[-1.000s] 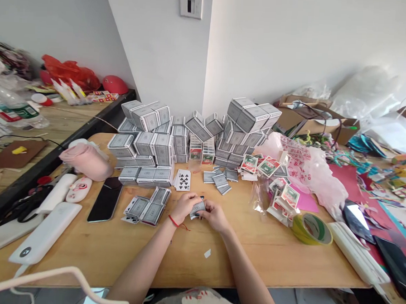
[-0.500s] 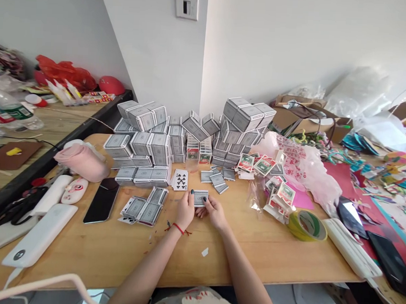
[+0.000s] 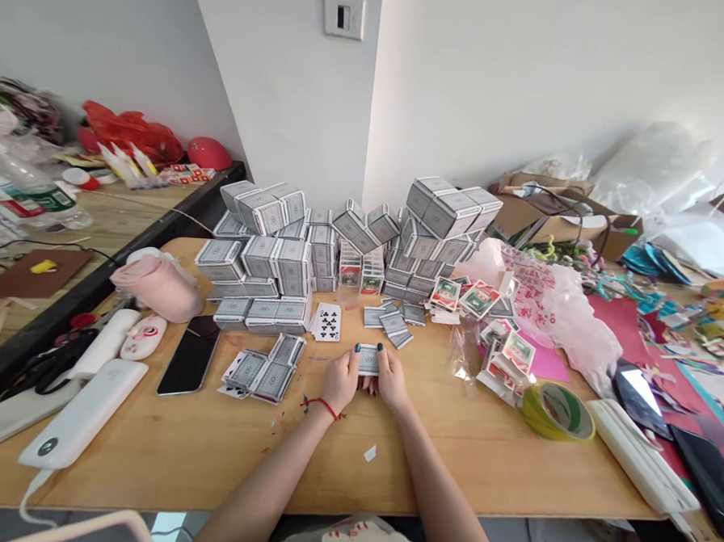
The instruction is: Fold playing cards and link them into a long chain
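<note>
My left hand and my right hand grip a small grey-backed deck of cards from either side, just above the wooden table. Both hands have fingers curled round the deck's ends. A red string circles my left wrist. Loose grey-backed cards lie to the left of my hands. A face-up spade card lies just beyond them. A big pile of grey card boxes stands against the wall.
A black phone, a white power bank and a pink roll lie at left. Red-and-green card packs, a pink plastic bag and a yellow-green tape roll sit at right. A paper scrap lies near my arms.
My hands went from fumbling the deck low over the table to holding it squared between both hands, slightly farther from me.
</note>
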A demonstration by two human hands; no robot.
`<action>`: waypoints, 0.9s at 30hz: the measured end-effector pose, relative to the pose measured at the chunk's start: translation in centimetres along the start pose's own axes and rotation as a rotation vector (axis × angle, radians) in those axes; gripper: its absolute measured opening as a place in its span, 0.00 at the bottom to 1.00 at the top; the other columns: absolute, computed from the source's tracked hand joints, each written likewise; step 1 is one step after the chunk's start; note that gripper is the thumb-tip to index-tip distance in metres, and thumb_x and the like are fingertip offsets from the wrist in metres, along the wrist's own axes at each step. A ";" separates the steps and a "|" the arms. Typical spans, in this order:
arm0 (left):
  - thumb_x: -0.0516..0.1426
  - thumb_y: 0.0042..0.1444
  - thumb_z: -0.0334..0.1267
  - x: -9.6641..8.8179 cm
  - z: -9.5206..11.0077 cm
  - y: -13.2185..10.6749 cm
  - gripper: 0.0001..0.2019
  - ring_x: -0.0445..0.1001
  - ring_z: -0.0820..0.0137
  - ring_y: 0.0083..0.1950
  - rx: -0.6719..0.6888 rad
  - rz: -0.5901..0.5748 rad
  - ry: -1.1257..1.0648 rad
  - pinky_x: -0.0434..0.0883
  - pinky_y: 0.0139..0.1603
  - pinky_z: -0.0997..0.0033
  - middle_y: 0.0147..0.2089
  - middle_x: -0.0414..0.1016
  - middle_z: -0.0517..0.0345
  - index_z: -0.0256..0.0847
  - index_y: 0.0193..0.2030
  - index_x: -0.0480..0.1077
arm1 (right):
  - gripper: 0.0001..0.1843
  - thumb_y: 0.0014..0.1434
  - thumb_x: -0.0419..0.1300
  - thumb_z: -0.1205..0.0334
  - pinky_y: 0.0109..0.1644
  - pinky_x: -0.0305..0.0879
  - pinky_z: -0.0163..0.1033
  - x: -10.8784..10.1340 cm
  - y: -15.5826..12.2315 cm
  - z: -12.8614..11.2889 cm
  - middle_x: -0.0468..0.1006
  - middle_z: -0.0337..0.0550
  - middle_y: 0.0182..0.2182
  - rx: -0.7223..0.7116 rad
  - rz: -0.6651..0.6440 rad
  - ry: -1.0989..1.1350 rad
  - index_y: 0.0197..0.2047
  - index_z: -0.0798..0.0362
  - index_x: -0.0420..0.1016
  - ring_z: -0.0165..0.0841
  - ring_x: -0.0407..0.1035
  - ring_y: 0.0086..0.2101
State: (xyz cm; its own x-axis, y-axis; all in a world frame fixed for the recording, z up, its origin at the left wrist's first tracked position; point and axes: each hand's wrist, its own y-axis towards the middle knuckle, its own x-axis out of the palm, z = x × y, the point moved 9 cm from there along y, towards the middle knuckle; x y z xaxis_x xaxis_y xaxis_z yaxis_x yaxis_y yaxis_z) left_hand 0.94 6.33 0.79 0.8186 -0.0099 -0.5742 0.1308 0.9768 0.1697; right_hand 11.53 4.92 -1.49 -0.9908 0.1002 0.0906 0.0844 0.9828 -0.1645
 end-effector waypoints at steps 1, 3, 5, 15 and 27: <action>0.41 0.59 0.41 0.1 0.0 0.0 0.19 0.66 0.72 0.22 0.002 -0.011 0.011 0.56 0.24 0.74 0.20 0.68 0.55 0.39 0.23 0.64 | 0.27 0.55 0.42 0.38 0.08 0.47 0.29 0.0 0.1 -0.1 0.65 0.35 0.08 -0.002 -0.005 -0.004 0.21 0.52 0.60 0.25 0.53 0.07; 0.41 0.58 0.42 0.2 0.0 -0.1 0.19 0.66 0.72 0.22 0.007 -0.010 0.044 0.56 0.24 0.74 0.20 0.68 0.54 0.39 0.22 0.64 | 0.27 0.55 0.42 0.39 0.08 0.45 0.29 0.2 0.2 -0.2 0.63 0.34 0.06 0.011 -0.028 -0.025 0.21 0.52 0.60 0.25 0.52 0.06; 0.41 0.58 0.42 0.1 -0.1 -0.1 0.20 0.66 0.72 0.22 0.004 0.005 0.065 0.55 0.24 0.74 0.20 0.69 0.53 0.38 0.22 0.65 | 0.27 0.55 0.43 0.39 0.08 0.41 0.30 0.2 0.4 -0.1 0.58 0.32 0.04 0.034 -0.042 -0.049 0.19 0.52 0.59 0.24 0.49 0.05; 0.41 0.58 0.45 0.5 -0.5 0.9 0.22 0.62 0.74 0.20 -0.064 -0.043 -0.073 0.56 0.22 0.75 0.16 0.64 0.57 0.38 0.19 0.62 | 0.28 0.55 0.42 0.39 0.10 0.38 0.31 -0.7 0.6 -0.5 0.53 0.31 0.04 -0.007 0.021 -0.027 0.15 0.51 0.55 0.23 0.46 0.07; 0.51 0.50 0.30 -2.9 0.7 2.5 0.15 0.55 0.55 0.60 0.213 0.224 0.389 0.56 0.57 0.50 0.54 0.63 0.45 0.39 0.46 0.67 | 0.20 0.49 0.56 0.47 0.23 0.67 0.36 -1.9 1.5 0.9 0.76 0.43 0.24 0.036 0.119 0.430 0.38 0.53 0.60 0.31 0.70 0.21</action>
State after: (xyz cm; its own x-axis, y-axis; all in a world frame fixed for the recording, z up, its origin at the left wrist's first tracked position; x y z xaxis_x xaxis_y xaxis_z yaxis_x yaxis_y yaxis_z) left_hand -0.70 8.66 3.41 0.5753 0.3151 -0.7548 0.1204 0.8801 0.4592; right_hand 13.46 6.10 -2.80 -0.8399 0.2752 0.4678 0.1837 0.9552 -0.2320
